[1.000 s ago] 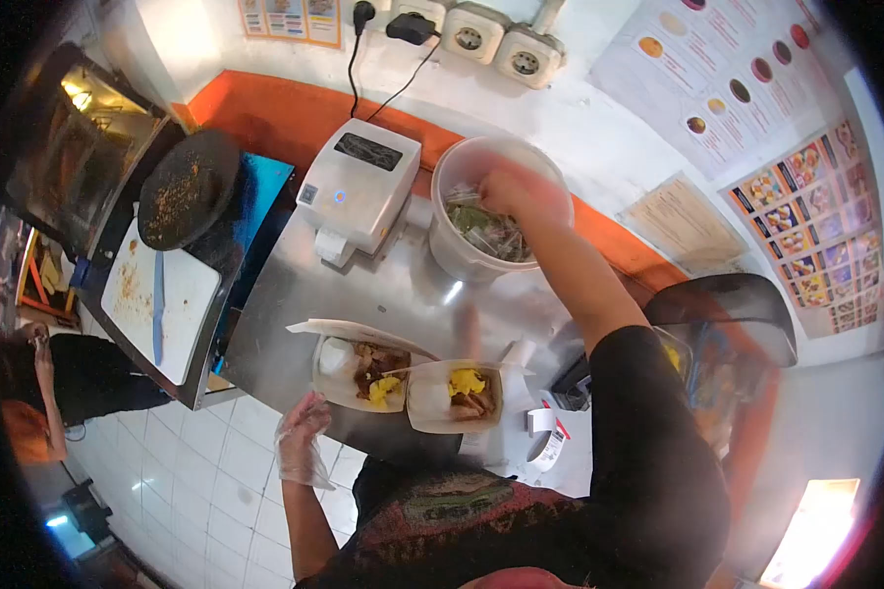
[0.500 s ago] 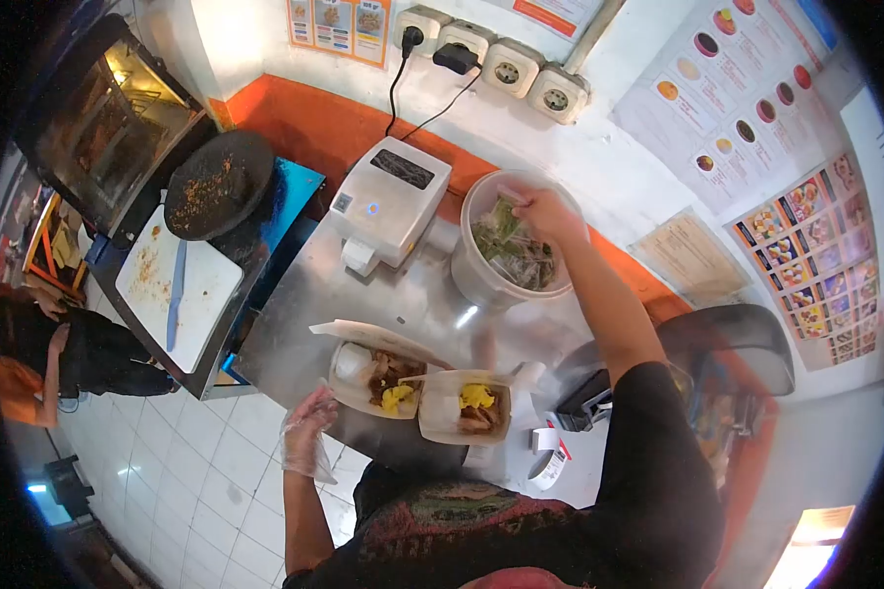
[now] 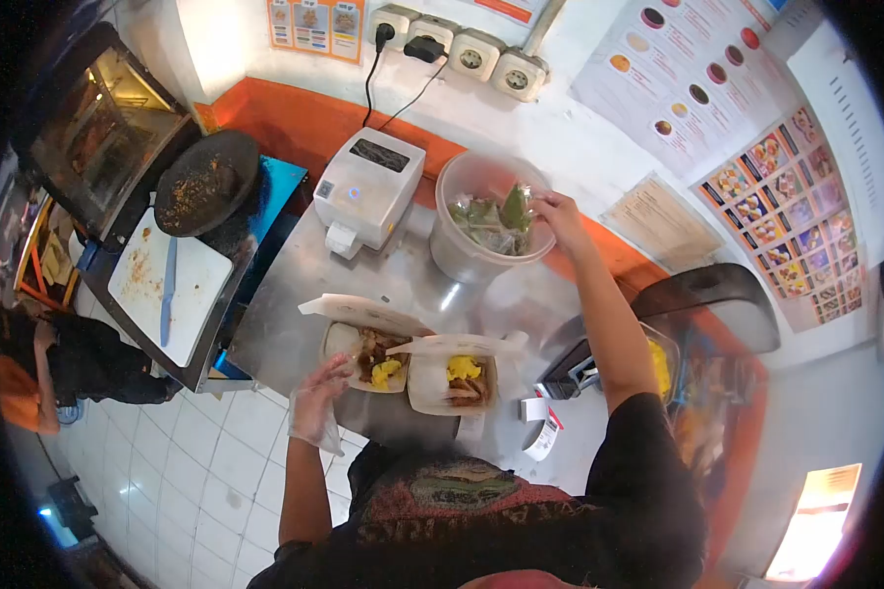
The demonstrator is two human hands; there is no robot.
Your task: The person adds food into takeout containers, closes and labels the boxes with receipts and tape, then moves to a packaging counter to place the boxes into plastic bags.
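My right hand [image 3: 558, 218] is at the right rim of a translucent plastic bucket [image 3: 454, 257], its fingers closed on a small clear bag of green leaves [image 3: 517, 208]. More such bags fill the bucket. My left hand [image 3: 316, 401], in a clear plastic glove, is held beside the left food box [image 3: 336, 344] with its fingers apart and nothing in them. That open paper box contains browned pieces of food and a yellow scoop. Against it stands the right food box [image 3: 424, 401], also open, with similar browned and yellow food.
Behind the boxes, a label printer [image 3: 371, 187] stands on the steel table [image 3: 285, 304]. Left of it are a white cutting board [image 3: 192, 285] with a blue knife [image 3: 169, 294] and a dark stone mortar [image 3: 206, 185]. Curled receipts [image 3: 538, 432] lie at right. Another person [image 3: 88, 358] is far left.
My right hand has drawn back to the bucket's right rim, lifting a bag of leaves from among the others. My left hand has moved closer to the left box, its fingers more spread.
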